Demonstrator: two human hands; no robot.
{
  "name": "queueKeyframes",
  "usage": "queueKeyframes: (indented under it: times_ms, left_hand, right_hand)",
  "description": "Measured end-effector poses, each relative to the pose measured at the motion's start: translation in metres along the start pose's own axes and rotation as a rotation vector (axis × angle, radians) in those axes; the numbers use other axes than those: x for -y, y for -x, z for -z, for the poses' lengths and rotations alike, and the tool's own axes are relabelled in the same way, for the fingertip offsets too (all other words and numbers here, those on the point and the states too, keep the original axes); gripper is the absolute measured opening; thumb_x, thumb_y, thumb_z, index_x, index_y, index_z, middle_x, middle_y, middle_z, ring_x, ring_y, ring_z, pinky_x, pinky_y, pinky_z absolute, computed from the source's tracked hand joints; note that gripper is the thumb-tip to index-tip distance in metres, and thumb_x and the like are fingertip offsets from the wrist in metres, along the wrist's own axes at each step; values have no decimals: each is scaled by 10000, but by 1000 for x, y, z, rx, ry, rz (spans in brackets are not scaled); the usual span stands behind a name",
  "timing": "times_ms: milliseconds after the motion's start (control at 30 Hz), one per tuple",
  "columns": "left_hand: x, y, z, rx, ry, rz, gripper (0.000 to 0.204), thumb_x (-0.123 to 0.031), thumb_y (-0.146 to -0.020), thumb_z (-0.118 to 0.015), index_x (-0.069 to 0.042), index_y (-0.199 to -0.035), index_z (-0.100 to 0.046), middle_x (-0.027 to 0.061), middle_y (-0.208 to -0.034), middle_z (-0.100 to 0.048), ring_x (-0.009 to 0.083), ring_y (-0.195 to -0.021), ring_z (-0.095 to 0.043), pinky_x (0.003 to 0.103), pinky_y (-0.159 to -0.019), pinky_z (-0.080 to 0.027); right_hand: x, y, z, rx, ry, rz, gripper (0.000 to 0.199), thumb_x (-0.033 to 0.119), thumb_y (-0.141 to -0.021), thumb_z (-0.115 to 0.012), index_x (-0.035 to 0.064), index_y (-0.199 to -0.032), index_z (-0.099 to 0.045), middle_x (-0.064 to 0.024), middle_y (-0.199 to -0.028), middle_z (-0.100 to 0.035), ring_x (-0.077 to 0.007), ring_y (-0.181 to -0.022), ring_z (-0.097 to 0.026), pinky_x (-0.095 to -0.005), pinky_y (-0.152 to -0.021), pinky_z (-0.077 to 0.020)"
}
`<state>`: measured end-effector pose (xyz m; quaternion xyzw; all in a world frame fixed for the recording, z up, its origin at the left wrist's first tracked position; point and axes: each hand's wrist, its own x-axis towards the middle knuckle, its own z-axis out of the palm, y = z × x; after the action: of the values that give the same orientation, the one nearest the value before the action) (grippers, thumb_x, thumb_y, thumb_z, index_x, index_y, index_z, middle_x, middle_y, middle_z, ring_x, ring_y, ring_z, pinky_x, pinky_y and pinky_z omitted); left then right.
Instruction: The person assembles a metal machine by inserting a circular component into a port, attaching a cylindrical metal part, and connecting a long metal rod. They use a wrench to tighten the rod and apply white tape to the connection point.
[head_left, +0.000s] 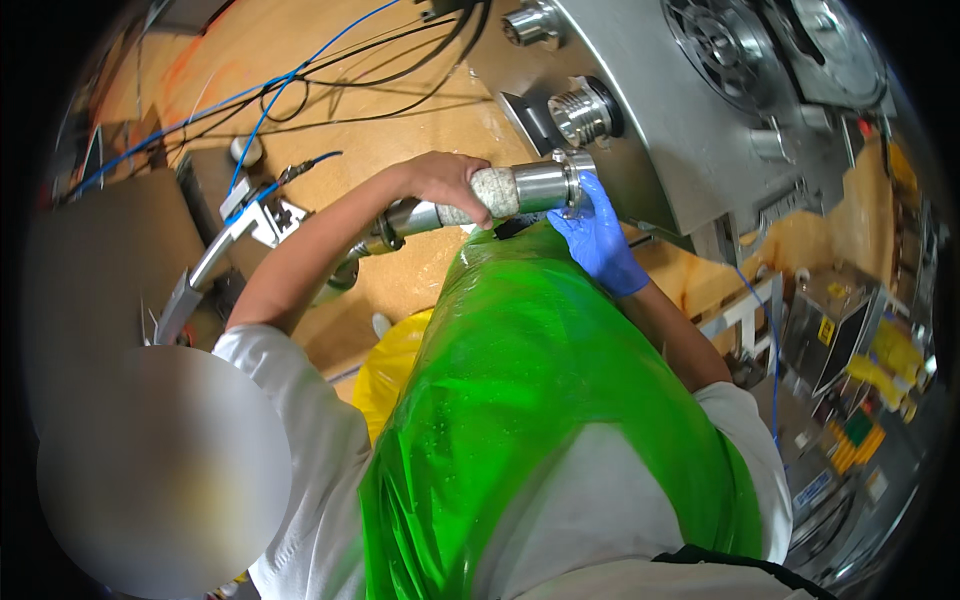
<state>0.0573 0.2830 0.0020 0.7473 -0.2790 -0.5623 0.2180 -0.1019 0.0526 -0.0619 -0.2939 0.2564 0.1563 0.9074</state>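
A steel pipe (540, 187) with a rough whitish wrap (494, 194) around its middle lies across in front of me. My bare left hand (447, 186) is curled over the pipe at this wrap. At the pipe's right end, a clamp (574, 184) circles the rim. My right hand (603, 238), in a blue glove, grips this clamp, with its thumb and fingers on either side. Further left the pipe runs on past a dark fitting (384, 234) under my left forearm. The pipe's end is beside a large steel machine (650, 130), apart from its threaded port (583, 114).
Another steel port (530, 24) sticks out of the machine higher up. Black and blue cables (300, 82) run over the tan floor at the upper left. A metal frame (225, 240) stands left of my arm. Tools and yellow items (880, 365) lie at far right.
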Motion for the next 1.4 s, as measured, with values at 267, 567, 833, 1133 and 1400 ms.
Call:
queueKeyframes:
  times_ms: [267, 567, 833, 1133, 1400]
  left_hand:
    - [-12, 17, 2, -104, -93, 57, 889, -474, -554, -749, -26, -1281, -502, 196, -1033, -657, 336, -950, -627, 369, -843, -475]
    - [-11, 17, -1, -242, -157, 155, 683, -391, -576, -778, -59, -1129, -553, 160, -870, -657, 273, -813, -648, 364, -752, -490]
    - [44, 1, 2, 12, 639, 125, 758, -380, -634, -810, -24, -1231, -508, 136, -1022, -649, 233, -931, -627, 330, -846, -482]
    - [59, -11, -2, 96, 808, 159, 683, -172, -637, -800, 3, -1233, -515, 67, -1014, -631, 157, -901, -592, 313, -846, -475]
    - [29, -5, -16, -280, 597, 109, 541, -191, -635, -791, -23, -1103, -577, 58, -907, -657, 143, -804, -612, 294, -762, -491]
  right_hand:
    - [16, 17, -42, -156, 321, 105, 412, 240, -945, -514, 53, -1303, -434, -81, -1226, -460, -155, -1144, -468, -351, -956, -421]
    - [22, -25, -44, -34, 198, 107, 416, 240, -922, -568, 39, -1265, -446, -44, -1132, -547, -132, -1044, -528, -321, -874, -437]
    - [33, -41, -57, 38, 115, 185, 471, 226, -868, -645, 47, -1263, -461, -58, -1184, -550, -136, -1107, -515, -333, -939, -416]
    - [33, -55, -49, -31, 326, 169, 505, 198, -863, -616, 25, -1304, -439, -69, -1154, -568, -152, -1085, -534, -331, -971, -417]
    - [31, -68, -43, 49, 325, 243, 556, 254, -837, -655, 10, -1293, -452, -85, -1185, -570, -171, -1121, -520, -333, -995, -395]
